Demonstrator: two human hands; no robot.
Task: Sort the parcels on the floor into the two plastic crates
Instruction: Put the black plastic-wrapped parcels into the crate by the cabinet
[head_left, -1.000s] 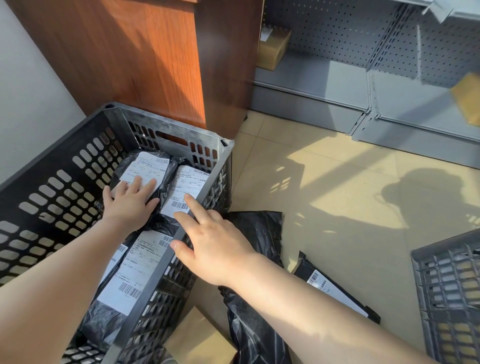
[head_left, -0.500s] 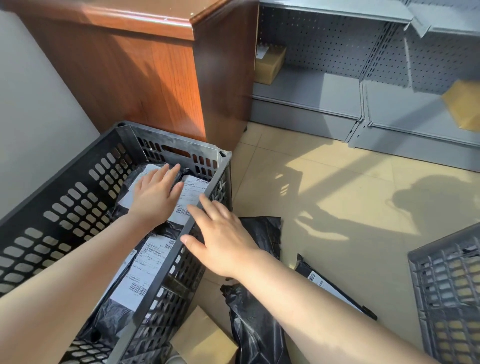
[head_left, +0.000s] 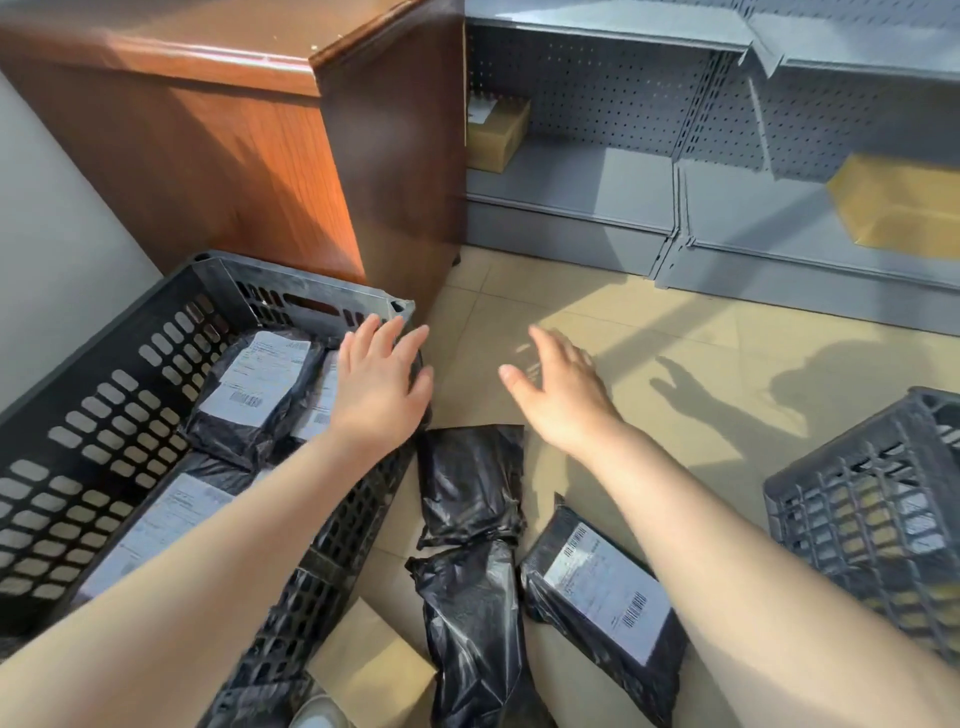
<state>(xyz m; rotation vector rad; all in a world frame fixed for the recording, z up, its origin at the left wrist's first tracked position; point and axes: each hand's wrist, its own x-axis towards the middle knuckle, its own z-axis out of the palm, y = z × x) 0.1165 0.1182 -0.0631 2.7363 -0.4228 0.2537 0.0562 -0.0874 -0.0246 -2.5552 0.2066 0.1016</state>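
Reaching forward, my left hand (head_left: 382, 387) hovers with fingers straight and slightly spread above the far right corner of the left crate (head_left: 130, 332), palm down, holding nothing. My right hand (head_left: 558, 389) is extended over the bare floor tiles (head_left: 597, 312), fingers straight and spread, also holding nothing; I cannot tell whether either hand touches a surface.

Left crate contents: several black bagged parcels with white labels. One labelled parcel (head_left: 254, 389) lies at the far end, a second (head_left: 317, 410) sits just beside it, partly hidden under my left wrist, and a third (head_left: 166, 519) lies nearer, partly covered by my left forearm.

Parcels on the floor, between the two crates:
- an unlabelled black bag (head_left: 470, 483), just right of the left crate;
- a second black bag (head_left: 472, 629), nearer, touching the first;
- a black parcel with a barcode label (head_left: 602, 597), right of those, partly under my right forearm;
- a brown cardboard parcel (head_left: 369, 670), near the bottom edge, against the left crate.

The right crate (head_left: 872, 509) stands at the right edge; its contents are unclear.

A wooden cabinet (head_left: 270, 156) stands beyond the left crate, and grey shelving (head_left: 597, 171) holding cardboard boxes (head_left: 493, 135) lies far right.
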